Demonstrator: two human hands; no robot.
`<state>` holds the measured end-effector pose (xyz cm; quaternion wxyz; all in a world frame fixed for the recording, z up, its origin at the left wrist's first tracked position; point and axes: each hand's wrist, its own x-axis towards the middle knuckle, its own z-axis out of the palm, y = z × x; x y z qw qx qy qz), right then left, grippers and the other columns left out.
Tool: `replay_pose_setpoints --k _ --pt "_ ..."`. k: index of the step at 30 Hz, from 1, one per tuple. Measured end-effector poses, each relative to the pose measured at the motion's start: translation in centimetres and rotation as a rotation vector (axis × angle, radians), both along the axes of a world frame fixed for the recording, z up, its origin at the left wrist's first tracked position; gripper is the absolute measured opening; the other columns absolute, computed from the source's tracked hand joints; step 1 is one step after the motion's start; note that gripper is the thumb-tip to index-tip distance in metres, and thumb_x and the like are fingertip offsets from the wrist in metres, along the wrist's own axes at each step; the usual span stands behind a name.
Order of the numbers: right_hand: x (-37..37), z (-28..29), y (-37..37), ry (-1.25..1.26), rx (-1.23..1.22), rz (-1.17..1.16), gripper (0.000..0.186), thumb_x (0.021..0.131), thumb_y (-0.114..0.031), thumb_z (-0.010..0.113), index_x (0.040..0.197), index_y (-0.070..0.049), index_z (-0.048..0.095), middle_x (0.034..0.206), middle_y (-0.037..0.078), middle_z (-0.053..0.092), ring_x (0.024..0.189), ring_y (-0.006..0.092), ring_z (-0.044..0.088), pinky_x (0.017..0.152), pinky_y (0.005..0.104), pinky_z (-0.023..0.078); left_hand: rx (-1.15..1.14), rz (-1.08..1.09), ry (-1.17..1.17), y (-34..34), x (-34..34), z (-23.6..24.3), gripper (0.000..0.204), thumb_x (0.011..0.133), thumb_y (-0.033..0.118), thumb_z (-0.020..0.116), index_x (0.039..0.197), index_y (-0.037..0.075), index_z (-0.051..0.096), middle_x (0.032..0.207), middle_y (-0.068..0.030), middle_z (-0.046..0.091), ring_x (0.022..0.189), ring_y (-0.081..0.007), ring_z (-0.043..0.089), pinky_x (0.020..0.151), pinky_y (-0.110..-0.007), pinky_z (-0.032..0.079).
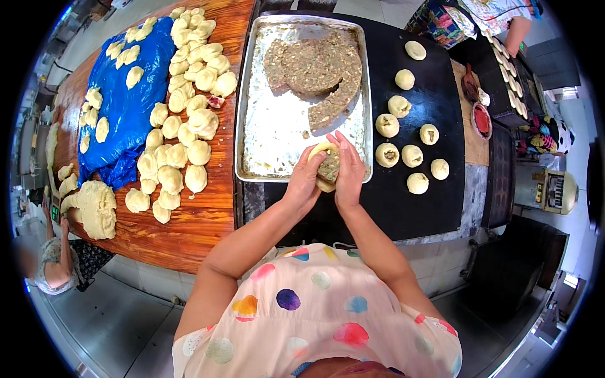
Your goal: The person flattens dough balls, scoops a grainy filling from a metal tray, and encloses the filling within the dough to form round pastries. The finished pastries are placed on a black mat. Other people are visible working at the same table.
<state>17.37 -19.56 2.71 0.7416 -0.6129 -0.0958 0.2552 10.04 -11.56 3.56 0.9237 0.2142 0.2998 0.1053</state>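
Note:
Between my two hands is a piece of pale dough wrapped part way round a lump of brownish-green filling. My left hand curls round its left side. Against its right side my right hand is cupped, fingers bent over the top edge. Both hands are over the near right corner of a metal tray, which holds a large mass of minced filling. On the black surface to the right stand several round filled buns, some with filling showing at the top.
Many dough pieces lie on the wooden table at left, some on a blue plastic sheet. A large dough lump is near a co-worker. Another person stands at the far right by flat pale pieces.

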Motion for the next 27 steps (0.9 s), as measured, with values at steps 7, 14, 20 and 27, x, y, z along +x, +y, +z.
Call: replay_pose_setpoints --k 7,14,20,27 --pt "1.3 -2.0 -0.2 0.402 0.140 0.062 0.058 0.105 -0.049 0.034 0.132 -0.002 0.056 0.121 0.014 0.063 0.110 0.0249 0.059 0.104 0.0352 0.041 -0.019 0.015 0.087 -0.2 1.8 -1.4 0.044 0.098 0.049 0.052 0.121 0.012 0.057 0.109 -0.0043 0.064 0.105 -0.0177 0.062 0.097 -0.034 0.049" --pt "0.2 -0.8 2.7 -0.601 -0.271 -0.029 0.024 0.096 -0.009 0.052 0.115 0.000 0.063 0.116 0.015 0.065 0.114 0.0284 0.060 0.098 0.0361 0.044 0.153 0.023 0.275 1.4 3.6 -3.3 0.048 0.102 0.050 0.044 0.122 0.009 0.058 0.104 -0.0048 0.062 0.095 -0.0144 0.061 0.079 -0.031 0.050" --pt "3.0 -2.6 3.3 -0.201 -0.167 0.015 0.026 0.100 -0.016 0.051 0.120 -0.001 0.060 0.118 0.011 0.065 0.115 0.0242 0.060 0.100 0.0358 0.044 0.347 -0.347 0.341 4.8 5.0 -5.2 0.070 0.099 0.065 0.031 0.128 0.006 0.053 0.118 -0.0074 0.061 0.108 -0.0185 0.061 0.095 -0.034 0.047" --pt "5.7 -1.5 4.8 0.633 0.500 -0.233 0.035 0.101 -0.025 0.051 0.126 -0.001 0.055 0.123 0.011 0.061 0.111 0.0200 0.060 0.097 0.0334 0.047 -0.049 -0.123 0.041 5.0 6.9 -1.5 0.078 0.092 0.071 0.038 0.138 0.008 0.047 0.135 -0.0110 0.054 0.124 -0.0255 0.054 0.107 -0.041 0.043"
